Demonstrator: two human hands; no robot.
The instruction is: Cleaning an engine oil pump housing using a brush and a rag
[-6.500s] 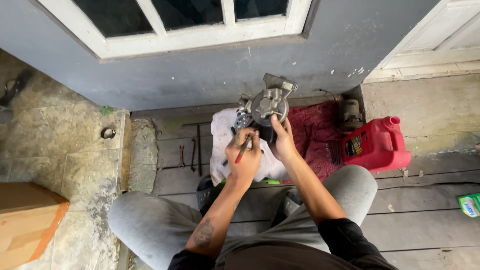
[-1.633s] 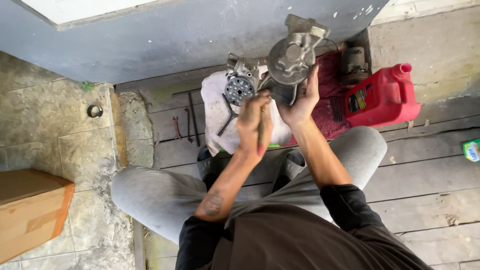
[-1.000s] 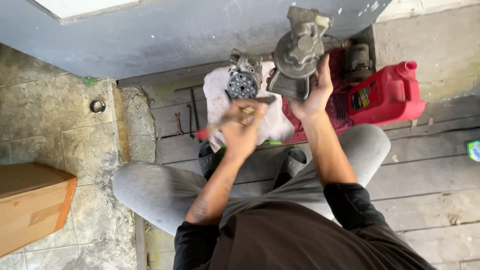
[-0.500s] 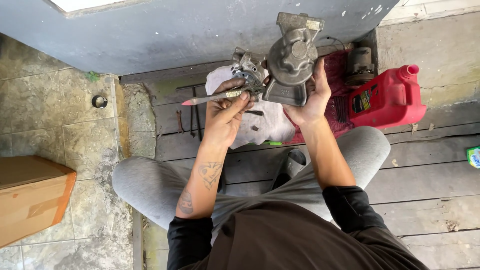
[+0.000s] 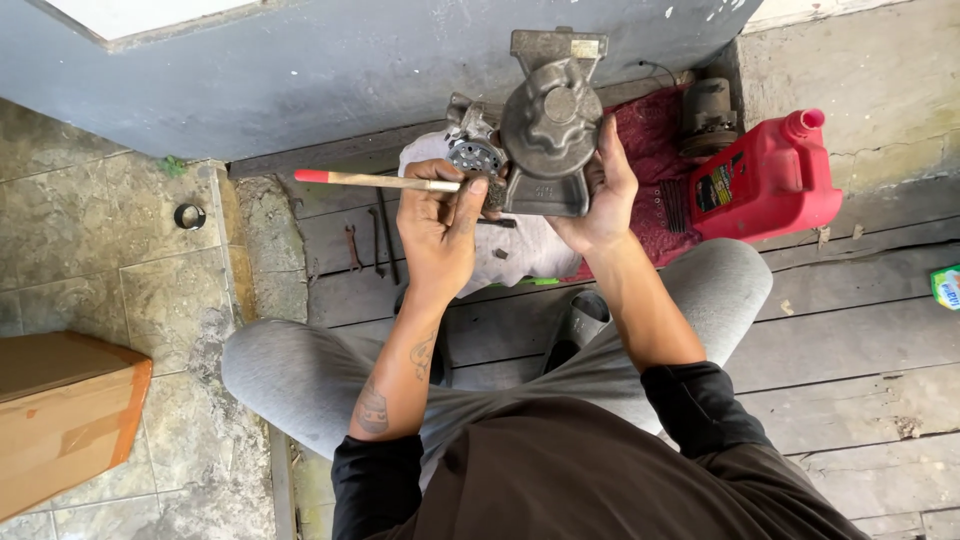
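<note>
Right hand (image 5: 600, 190) clamped round the grey metal housing (image 5: 548, 130), lifted clear of the floor, round face up toward the camera. Left hand (image 5: 440, 225) pinching a thin wooden-handled tool (image 5: 385, 181), red tip pointing left, working end touching the housing's left edge. Beneath, a white cloth (image 5: 520, 255) spread on the planks, a second metal part (image 5: 472, 150) resting on it at the far side. Far right, a red jug (image 5: 765, 180) lying on its side, cap on, contents hidden. Beside it a maroon mat (image 5: 650, 150) and a dark cylinder (image 5: 708, 112). Near left, a cardboard box (image 5: 60, 420), closed. Black ring (image 5: 189, 215) alone on the tiles.
</note>
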